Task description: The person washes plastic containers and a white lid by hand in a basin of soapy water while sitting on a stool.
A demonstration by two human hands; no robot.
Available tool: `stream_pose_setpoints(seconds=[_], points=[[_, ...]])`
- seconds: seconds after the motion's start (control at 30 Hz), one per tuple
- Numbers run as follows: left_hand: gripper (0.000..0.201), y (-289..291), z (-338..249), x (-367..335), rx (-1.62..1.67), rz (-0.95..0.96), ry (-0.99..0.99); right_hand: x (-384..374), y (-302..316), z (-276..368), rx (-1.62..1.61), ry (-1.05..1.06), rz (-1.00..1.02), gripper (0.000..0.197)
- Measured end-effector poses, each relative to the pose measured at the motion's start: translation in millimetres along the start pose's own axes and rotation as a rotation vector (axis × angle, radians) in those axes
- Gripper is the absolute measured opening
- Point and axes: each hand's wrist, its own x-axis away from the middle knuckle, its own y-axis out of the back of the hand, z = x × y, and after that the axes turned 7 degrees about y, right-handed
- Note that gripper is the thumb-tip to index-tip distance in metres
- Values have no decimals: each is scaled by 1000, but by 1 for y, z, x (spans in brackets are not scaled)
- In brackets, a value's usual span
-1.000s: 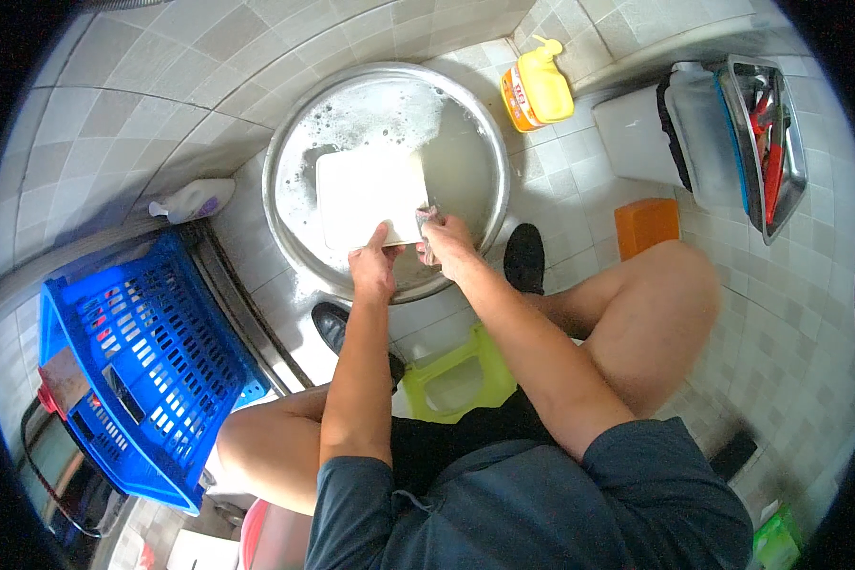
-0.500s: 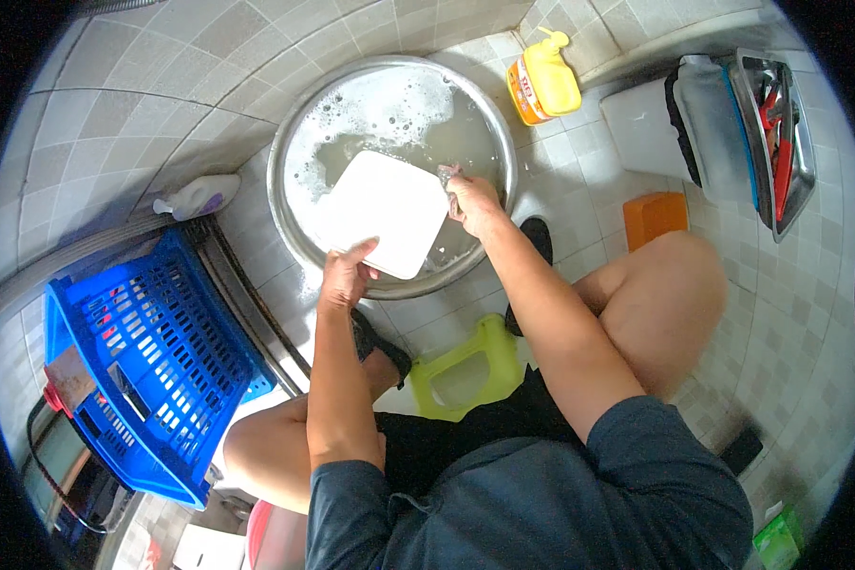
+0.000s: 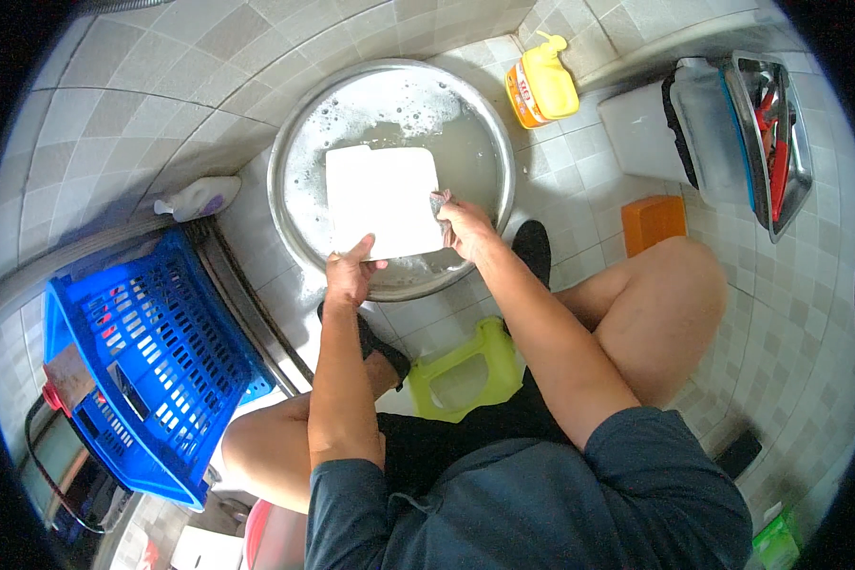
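Observation:
A flat white square panel with rounded corners (image 3: pixel 382 198), perhaps a lid or tray, is held over a large round metal basin (image 3: pixel 274 204). My left hand (image 3: pixel 351 274) grips its lower left edge, thumb on top and fingers beneath. At the panel's right edge, my right hand (image 3: pixel 465 226) is closed on a crumpled greyish-pink cloth (image 3: pixel 439 206), which touches the panel. Cloudy grey water (image 3: pixel 467 157) with white suds (image 3: pixel 389 100) fills the basin below. Part of the cloth is hidden by my fingers.
A yellow jug (image 3: pixel 544 84) stands right of the basin, near an orange block (image 3: pixel 654 225). Metal trays with red-handled tools (image 3: pixel 779 152) lean at far right. A blue perforated basket (image 3: pixel 166 351) and a white bottle (image 3: pixel 199 197) are at left. A green stool (image 3: pixel 475 375) sits beneath me.
The white panel has turned from a tilted angle to nearly square with my view. My right hand with the cloth has moved down along its right edge.

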Motion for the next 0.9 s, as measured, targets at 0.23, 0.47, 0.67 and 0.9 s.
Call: stream_pose_setpoints(seconds=[0.23, 0.47, 0.67, 0.9], points=[[52, 24, -19, 18, -156, 150, 142, -17, 6, 41, -157, 78, -81, 17], [48, 9, 20, -12, 294, 14, -81, -28, -6, 19, 7, 178, 7, 16], [43, -1, 26, -18, 439, 4, 35, -42, 20, 21, 542, 281, -98, 22], [35, 15, 31, -13, 433, 54, 74, -7, -17, 10, 1028, 883, -282, 23]])
